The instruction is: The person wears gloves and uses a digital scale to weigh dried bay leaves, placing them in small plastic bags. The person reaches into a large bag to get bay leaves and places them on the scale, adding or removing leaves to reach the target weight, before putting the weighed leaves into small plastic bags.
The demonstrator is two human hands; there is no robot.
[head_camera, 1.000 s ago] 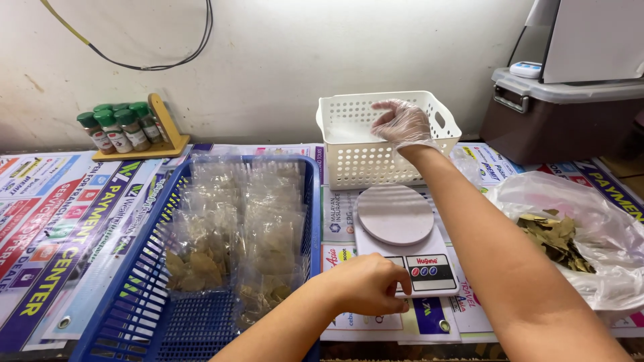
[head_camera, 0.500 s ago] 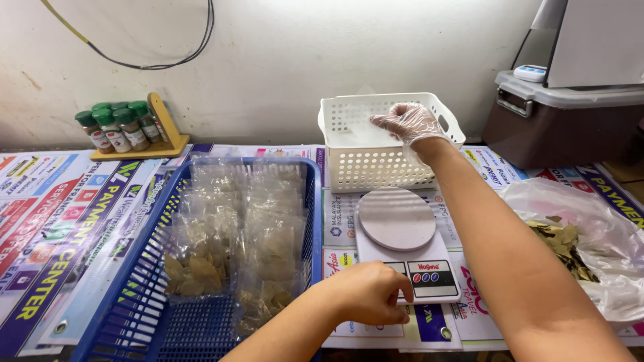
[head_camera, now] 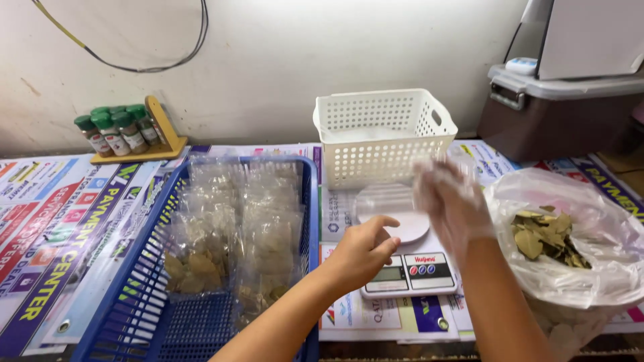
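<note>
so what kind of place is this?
Likely a small shop or home packing bench for dried spices: a digital kitchen scale, a blue basket of small filled bags, and a big plastic bag of dried leaves.

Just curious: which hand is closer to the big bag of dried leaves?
Right. The gloved right hand hovers just left of the bag of dried leaves; the bare left hand is farther left, by the kitchen scale.

Single head-worn view looks steeply down, close over the table (head_camera: 40,201).
</note>
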